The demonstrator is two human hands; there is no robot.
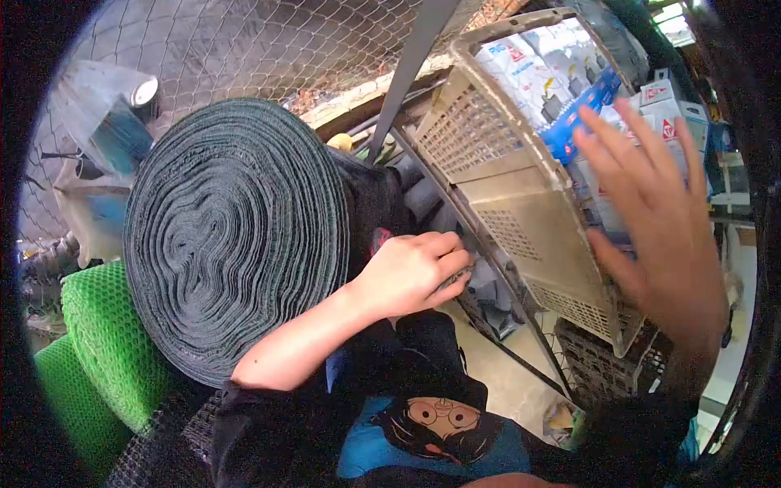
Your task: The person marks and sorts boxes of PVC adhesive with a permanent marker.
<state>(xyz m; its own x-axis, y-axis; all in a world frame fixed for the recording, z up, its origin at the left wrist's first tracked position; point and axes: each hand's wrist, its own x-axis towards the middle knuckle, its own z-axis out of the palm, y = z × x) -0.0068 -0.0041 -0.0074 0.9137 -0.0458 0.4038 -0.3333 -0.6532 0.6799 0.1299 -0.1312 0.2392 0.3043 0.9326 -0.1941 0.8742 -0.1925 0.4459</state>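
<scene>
We look down at a big roll of dark mesh point(236, 236) lying on its side, its coiled end turned toward us and filling the left middle of the view. It rests against our left forearm and chest. Under and left of it sit two rolls of green mesh point(102, 342). Behind everything runs a wire fence point(244, 49).

To the right stands a beige plastic crate point(504, 187), tilted and leaning away from us, its perforated wall facing us. It holds white packets with red marks point(529, 65) and a blue packet point(590, 110). A dark crate point(606, 366) lies beneath its lower corner.

Our right hand point(659, 220) is spread wide open, fingers apart, raised in front of the beige crate's right rim; it grips nothing, and we cannot tell whether the palm touches the crate.

Our left hand point(415, 272) is curled, fingers bent inward, at the gap between the dark roll and the beige crate, close to a thin metal bar point(488, 244) that runs down the crate's side. We cannot tell whether those fingers have hold of anything.
</scene>
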